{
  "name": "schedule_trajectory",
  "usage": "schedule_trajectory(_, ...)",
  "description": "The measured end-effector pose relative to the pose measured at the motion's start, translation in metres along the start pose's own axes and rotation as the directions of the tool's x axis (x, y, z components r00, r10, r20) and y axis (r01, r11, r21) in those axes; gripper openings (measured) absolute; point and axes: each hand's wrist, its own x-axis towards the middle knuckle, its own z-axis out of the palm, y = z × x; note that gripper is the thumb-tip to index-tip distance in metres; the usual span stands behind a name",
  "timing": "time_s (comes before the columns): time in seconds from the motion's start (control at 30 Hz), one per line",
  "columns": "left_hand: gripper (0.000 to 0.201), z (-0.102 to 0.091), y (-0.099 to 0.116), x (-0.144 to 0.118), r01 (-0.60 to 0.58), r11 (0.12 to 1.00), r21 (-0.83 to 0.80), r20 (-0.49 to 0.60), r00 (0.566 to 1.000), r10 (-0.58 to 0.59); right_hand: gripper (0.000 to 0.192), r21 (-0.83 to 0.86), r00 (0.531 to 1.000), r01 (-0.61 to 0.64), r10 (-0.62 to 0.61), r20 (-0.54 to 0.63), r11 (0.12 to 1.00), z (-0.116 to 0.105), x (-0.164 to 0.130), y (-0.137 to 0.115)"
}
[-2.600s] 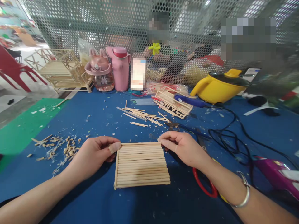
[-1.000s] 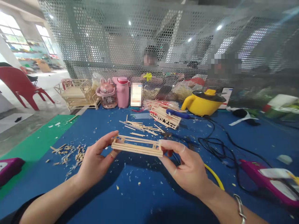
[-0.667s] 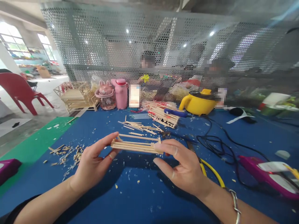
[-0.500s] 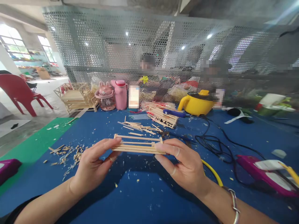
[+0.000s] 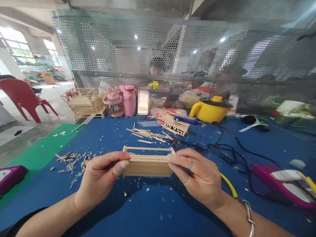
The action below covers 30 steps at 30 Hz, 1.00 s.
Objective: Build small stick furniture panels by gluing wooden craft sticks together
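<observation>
Fingers of the left hand pinch the left end of a wooden stick panel, thumb on the near face; the right hand closes on its right end in the same way. Both grip firmly, holding the panel raised above the blue tabletop, near its front edge, face tilted towards the camera. It looks light and fairly stiff, though the thin glued sticks are probably fragile, so the framed ends seem the safest hold. Loose sticks lie further back, offcuts towards the left edge.
</observation>
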Motion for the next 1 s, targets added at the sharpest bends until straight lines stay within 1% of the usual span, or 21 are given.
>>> schedule_trajectory(0.17, 0.006, 0.0, -0.003, -0.002, -0.046, 0.999, 0.003, -0.031, 0.998, 0.046, 0.026, -0.004, 1.0, -0.023, 0.023, -0.004, 1.0, -0.001, -0.001, -0.002)
schedule_trajectory(0.33, 0.009, 0.001, -0.006, -0.003, -0.1, 0.995, 0.0, -0.021, 0.995, 0.1, 0.024, 0.028, 0.999, -0.039, 0.039, 0.002, 0.999, 0.0, -0.002, 0.001)
schedule_trajectory(0.4, 0.015, 0.001, -0.008, -0.003, -0.117, 0.993, -0.01, -0.017, 0.993, 0.117, 0.023, 0.026, 0.999, -0.042, 0.042, 0.007, 0.999, 0.001, -0.002, 0.003)
schedule_trajectory(0.53, 0.035, 0.0, -0.011, -0.005, -0.154, 0.983, -0.099, 0.025, 0.987, 0.157, 0.029, 0.004, 0.999, -0.038, 0.037, 0.016, 0.999, 0.003, -0.004, 0.004)
schedule_trajectory(0.6, 0.032, -0.001, -0.011, -0.006, -0.173, 0.98, -0.101, 0.038, 0.983, 0.177, 0.033, 0.014, 0.998, -0.053, 0.053, 0.018, 0.998, 0.003, -0.005, 0.004)
schedule_trajectory(0.67, 0.022, -0.001, -0.01, -0.005, -0.187, 0.981, -0.06, 0.032, 0.981, 0.189, 0.034, 0.039, 0.997, -0.071, 0.07, 0.016, 0.997, 0.003, -0.006, 0.004)
schedule_trajectory(0.73, 0.016, -0.001, -0.009, -0.004, -0.191, 0.981, -0.023, 0.026, 0.981, 0.192, 0.031, 0.044, 0.997, -0.073, 0.072, 0.014, 0.996, 0.004, -0.007, 0.003)
schedule_trajectory(0.87, 0.013, 0.0, -0.008, -0.003, -0.206, 0.978, 0.02, 0.022, 0.978, 0.205, 0.025, 0.022, 0.998, -0.054, 0.054, 0.024, 0.998, 0.005, -0.005, 0.003)
schedule_trajectory(0.93, 0.012, 0.001, -0.008, -0.003, -0.178, 0.984, 0.006, 0.03, 0.984, 0.178, 0.021, 0.018, 0.998, -0.061, 0.06, 0.017, 0.998, 0.006, -0.004, 0.004)
schedule_trajectory(1.0, 0.019, 0.003, -0.009, -0.003, -0.117, 0.99, -0.075, 0.061, 0.991, 0.122, 0.018, -0.001, 0.996, -0.089, 0.089, 0.004, 0.996, 0.007, -0.004, 0.006)
